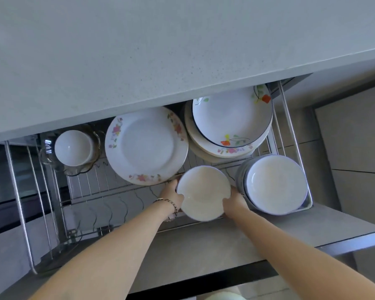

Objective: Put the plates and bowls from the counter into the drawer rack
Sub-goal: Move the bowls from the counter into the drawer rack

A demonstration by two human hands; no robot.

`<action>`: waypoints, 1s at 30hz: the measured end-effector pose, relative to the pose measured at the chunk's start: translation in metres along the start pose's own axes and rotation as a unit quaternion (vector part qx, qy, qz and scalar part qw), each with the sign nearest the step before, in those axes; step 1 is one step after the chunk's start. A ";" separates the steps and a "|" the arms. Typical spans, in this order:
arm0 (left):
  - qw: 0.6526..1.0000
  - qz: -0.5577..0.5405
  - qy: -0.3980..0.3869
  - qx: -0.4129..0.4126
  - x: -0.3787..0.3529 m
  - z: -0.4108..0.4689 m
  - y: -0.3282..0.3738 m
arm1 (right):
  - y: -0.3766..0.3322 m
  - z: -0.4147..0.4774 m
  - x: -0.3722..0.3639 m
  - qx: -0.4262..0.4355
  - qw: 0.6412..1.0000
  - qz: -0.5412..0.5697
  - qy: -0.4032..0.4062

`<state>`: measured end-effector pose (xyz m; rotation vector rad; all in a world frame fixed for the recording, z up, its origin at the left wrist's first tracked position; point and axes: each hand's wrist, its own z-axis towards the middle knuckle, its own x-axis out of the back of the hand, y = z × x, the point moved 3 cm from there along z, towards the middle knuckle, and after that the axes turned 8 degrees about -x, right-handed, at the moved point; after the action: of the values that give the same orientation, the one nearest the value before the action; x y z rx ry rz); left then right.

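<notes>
One white bowl (204,192) is gripped at opposite rims by the left hand (172,195) and right hand (234,201), fingers curled round it, over the front of the wire drawer rack (85,185) below the grey desk (139,50). The rack holds one floral plate (146,146), two plate stacks (232,118) (275,184), and one small bowl (73,148) in a glass dish (74,169).

A home kitchen: a grey speckled worktop (160,50) fills the upper frame. Below it a pulled-out drawer (204,252) holds a wire rack (108,185) of household crockery, with a flowered plate (146,145) at centre and stacked bowls (275,182) at lower right. Pale floor tiles (355,137) show at the right edge.
</notes>
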<state>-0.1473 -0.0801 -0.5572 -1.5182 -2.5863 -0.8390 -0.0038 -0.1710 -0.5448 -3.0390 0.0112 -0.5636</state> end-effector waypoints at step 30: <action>0.996 -0.044 -0.074 -0.006 -0.020 0.013 0.003 | -0.075 0.023 0.051 0.255 0.789 -0.556 0.057</action>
<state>-0.1315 -0.0891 -0.5732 -1.5354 -2.7764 -0.7784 0.0524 -0.0954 -0.5442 -2.1619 -1.6746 -0.6109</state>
